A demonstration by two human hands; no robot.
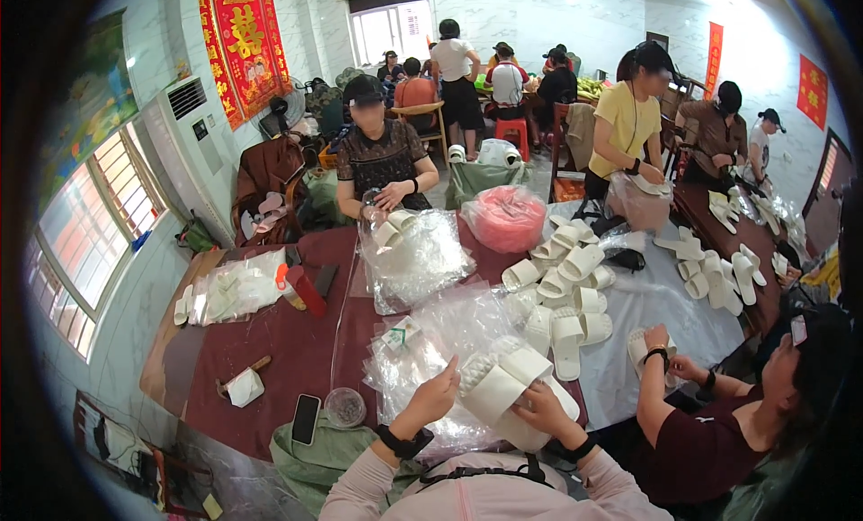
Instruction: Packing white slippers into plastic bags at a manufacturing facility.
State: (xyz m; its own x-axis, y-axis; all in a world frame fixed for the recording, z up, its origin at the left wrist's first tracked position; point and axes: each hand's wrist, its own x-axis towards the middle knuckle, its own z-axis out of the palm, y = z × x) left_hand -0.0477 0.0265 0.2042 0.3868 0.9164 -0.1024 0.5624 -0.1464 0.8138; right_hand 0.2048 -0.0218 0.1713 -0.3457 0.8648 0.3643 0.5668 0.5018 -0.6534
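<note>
My left hand and my right hand hold a pair of cream-white slippers low in the middle of the head view, just above my chest. The left hand grips the left end of the pair. Under the slippers, from the right, the right hand cups them. A crumpled clear plastic bag lies on the dark red table right behind my hands.
A heap of white slippers lies mid-table, with more on the right. A pink bag bundle sits behind. A phone and a small round dish lie at my left. Several people sit and stand around the table.
</note>
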